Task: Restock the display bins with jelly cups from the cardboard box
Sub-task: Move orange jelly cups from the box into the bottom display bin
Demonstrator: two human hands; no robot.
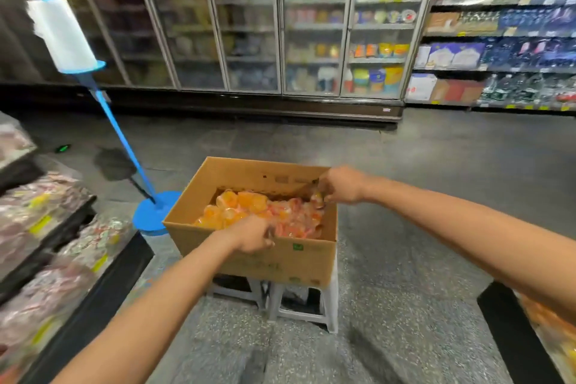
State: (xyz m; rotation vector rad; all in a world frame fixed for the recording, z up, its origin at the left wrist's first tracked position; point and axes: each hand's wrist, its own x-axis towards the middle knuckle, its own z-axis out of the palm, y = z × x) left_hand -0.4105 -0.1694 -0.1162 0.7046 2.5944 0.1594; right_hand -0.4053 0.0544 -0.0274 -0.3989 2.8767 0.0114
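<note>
An open cardboard box (299,254) stands on a white stool in the middle of the aisle. It holds a heap of orange and pink jelly cups (249,209). My left hand (252,235) reaches over the box's near rim, fingers curled down into the cups. My right hand (339,185) is at the box's far right corner, fingers curled round a jelly cup (318,199). Display bins (46,227) with wrapped sweets step down along the left edge. Another bin (551,340) with orange cups shows at the lower right.
A white plastic stool (304,305) carries the box. A blue stand (152,212) with a slanted pole and a white bag roll (60,33) rises left of the box. Glass-door coolers (280,25) and stocked shelves (498,40) line the far side of the grey floor.
</note>
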